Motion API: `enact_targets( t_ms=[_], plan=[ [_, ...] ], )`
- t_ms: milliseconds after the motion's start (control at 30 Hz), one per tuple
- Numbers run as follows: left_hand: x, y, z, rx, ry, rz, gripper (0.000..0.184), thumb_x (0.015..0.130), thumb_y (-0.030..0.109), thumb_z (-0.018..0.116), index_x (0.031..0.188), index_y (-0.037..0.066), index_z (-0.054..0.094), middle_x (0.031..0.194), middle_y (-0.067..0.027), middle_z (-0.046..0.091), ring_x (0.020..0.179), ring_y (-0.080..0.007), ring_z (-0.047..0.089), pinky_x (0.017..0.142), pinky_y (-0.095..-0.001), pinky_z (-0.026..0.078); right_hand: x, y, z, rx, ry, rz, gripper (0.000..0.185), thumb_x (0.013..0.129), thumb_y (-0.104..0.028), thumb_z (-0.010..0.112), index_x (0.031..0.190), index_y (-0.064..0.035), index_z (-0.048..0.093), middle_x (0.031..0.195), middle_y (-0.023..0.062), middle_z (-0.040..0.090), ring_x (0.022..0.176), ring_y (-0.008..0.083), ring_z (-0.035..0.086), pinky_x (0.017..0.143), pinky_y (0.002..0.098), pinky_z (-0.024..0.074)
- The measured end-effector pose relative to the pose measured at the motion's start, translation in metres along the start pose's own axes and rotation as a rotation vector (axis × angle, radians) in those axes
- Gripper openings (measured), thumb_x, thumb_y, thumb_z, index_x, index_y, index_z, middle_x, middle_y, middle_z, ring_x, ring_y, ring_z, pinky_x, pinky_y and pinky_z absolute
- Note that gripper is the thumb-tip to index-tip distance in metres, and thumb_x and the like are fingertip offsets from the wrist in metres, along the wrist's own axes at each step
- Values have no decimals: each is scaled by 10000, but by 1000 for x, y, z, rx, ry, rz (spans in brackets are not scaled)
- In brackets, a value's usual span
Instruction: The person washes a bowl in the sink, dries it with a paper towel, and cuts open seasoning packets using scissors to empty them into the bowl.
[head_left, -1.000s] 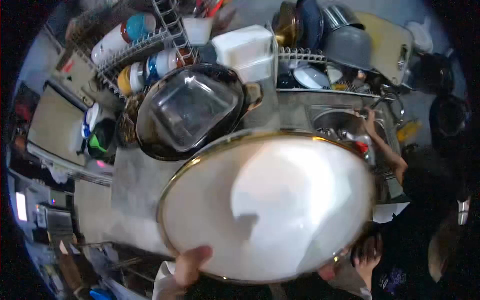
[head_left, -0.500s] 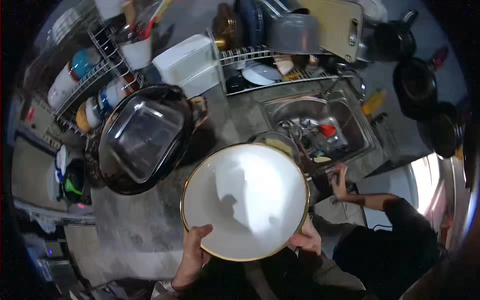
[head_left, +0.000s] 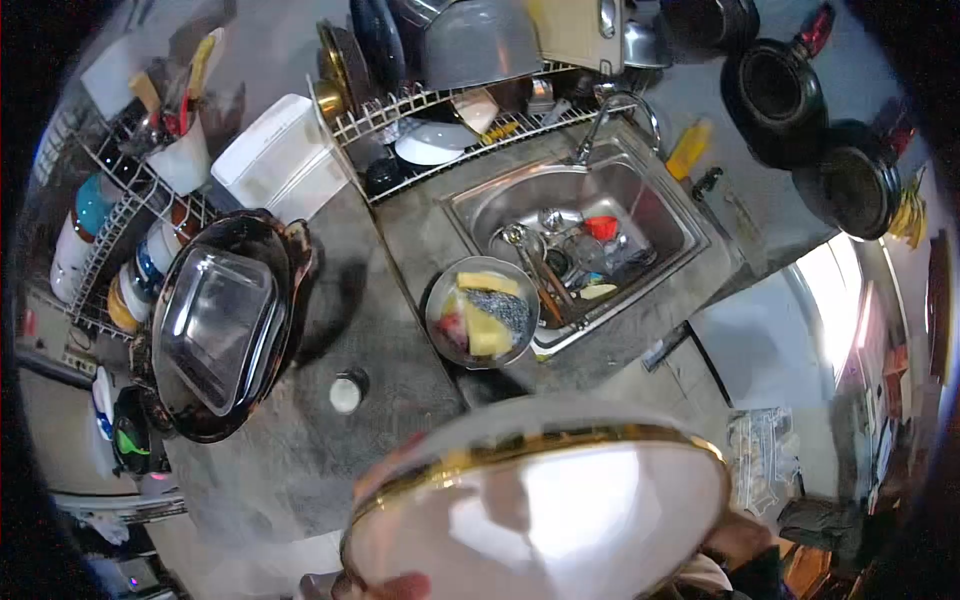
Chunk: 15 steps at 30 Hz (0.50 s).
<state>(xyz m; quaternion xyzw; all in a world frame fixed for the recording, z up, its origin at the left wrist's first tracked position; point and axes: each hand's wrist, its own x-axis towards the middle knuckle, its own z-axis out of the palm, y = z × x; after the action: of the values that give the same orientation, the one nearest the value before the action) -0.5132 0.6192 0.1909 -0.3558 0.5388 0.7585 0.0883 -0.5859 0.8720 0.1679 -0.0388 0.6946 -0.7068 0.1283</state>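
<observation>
Grey, mottled worktop (head_left: 270, 490) with a dull, stone-like finish runs up to a brushed stainless-steel sink (head_left: 665, 215), whose rounded basin holds cutlery and a bright red piece. On the wearer's side of the sink, well apart from it, a white gold-rimmed bowl (head_left: 545, 510) is held up and tilted, its glossy interior catching a hard patch of light and its rim foreshortened to an oval whose long axis runs across the body, roughly from hand to hand. The left hand (head_left: 397, 587) is clamped on the bowl's near-left edge, thumb lapped over the rim; the right hand (head_left: 740, 538) is at the opposite end, blurred and partly hidden, so how its fingers close does not show. Of the two, the right hand is nearer the sink, which lies ahead beyond the bowl. Just left of the sink, a shallow round dish (head_left: 527, 340) carries soft yellow sponge pieces (head_left: 488, 337) and a grainy grey scourer (head_left: 502, 308). Farther left of the sink, a clear, round-cornered glass baking dish (head_left: 215, 330) is nested in a dark, stained oval roasting pan (head_left: 281, 240).
</observation>
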Motion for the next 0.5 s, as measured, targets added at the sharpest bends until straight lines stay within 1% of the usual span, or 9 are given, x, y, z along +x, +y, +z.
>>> enact_targets(
  t_ms=[67,100,167,233,300,333,367,433,500],
  plan=[
    [-23,-42,-38,-23,3,38,399,818,237,532,1121,-16,474,1045,-126,533,925,-229,544,788,-347,452,-1,-4,-6,47,112,85,346,737,-193,672,1058,-84,600,1181,202,523,1169,277,445,988,343,308],
    [-35,-64,-55,-38,4,64,397,815,229,531,1121,-16,473,1048,-128,532,927,-228,543,789,-346,451,45,43,-35,-441,-67,-203,379,721,-204,686,1071,-86,601,1197,215,498,1187,324,422,986,383,320],
    [-46,-90,-75,-65,12,108,393,810,215,530,1122,-17,471,1053,-133,530,932,-227,540,790,-344,449,67,30,-37,-1754,321,-395,428,699,-216,700,1089,-72,597,1223,187,490,1183,356,415,979,423,326],
    [-7,-52,-24,-87,16,153,391,806,201,528,1123,-19,469,1059,-137,527,936,-225,537,791,-342,447,68,-6,-41,-938,325,-558,537,644,-252,739,1116,-47,584,1230,189,482,1173,356,426,979,429,321],
    [-3,-54,-20,-102,14,188,388,801,186,527,1124,-20,468,1064,-141,525,941,-224,534,792,-340,446,62,-60,-39,-733,253,-838,608,617,-300,760,1132,-34,578,1213,181,500,1144,319,458,961,399,341],
    [-4,-62,-28,-104,7,204,387,798,179,526,1125,-21,467,1067,-144,524,943,-223,533,793,-338,445,55,-79,-30,-650,208,-917,718,731,-471,665,1178,65,497,1281,219,429,1216,332,394,1015,442,291],
    [0,-68,-35,-88,-7,197,387,798,179,526,1125,-21,467,1067,-144,524,943,-223,533,793,-338,445,62,-90,-31,-538,87,-1146,762,726,-488,666,1207,69,470,1250,219,453,1185,321,429,999,459,313],
    [10,-82,-54,-254,1,170,398,782,196,520,1111,-23,470,1049,-138,525,945,-233,531,794,-345,444,72,-126,-14,-251,-186,-1357,579,774,-341,663,1173,48,507,1153,207,528,1061,285,526,931,422,400],
    [9,-88,-60,-337,-5,158,404,775,204,517,1105,-25,472,1039,-135,525,946,-238,530,795,-348,444,65,-125,-12,-257,-141,-1351,571,775,-336,663,1169,48,510,1149,205,531,1056,282,528,928,418,402]
  ],
)
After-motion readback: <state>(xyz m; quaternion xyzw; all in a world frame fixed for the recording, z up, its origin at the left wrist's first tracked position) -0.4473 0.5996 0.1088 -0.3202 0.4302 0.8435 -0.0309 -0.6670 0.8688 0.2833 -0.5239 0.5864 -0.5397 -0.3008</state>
